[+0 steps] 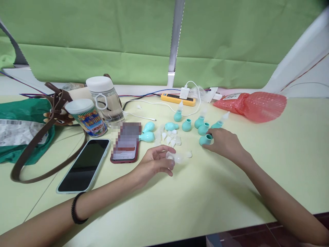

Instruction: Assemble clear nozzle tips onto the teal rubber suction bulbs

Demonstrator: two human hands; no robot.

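Observation:
My left hand [156, 161] rests on the pale table [180, 199], its fingers curled round a small clear plastic tip [171, 157]. My right hand [224, 142] reaches in from the right and grips a teal rubber bulb [205, 139] lying on the table. More teal bulbs [186, 125] stand or lie behind it, two with clear tips fitted. Several loose clear tips [169, 138] are scattered between the hands. Two teal bulbs [147, 132] lie beside the red phone.
A red-cased phone [125, 144] and a dark-screened phone [84, 164] lie left of my left hand. Behind them stand a printed cup [88, 118], a clear bottle [105, 99] and a bag with a brown strap [38, 137]. A yellow power strip [177, 99] and red bubble wrap [254, 104] lie at the back.

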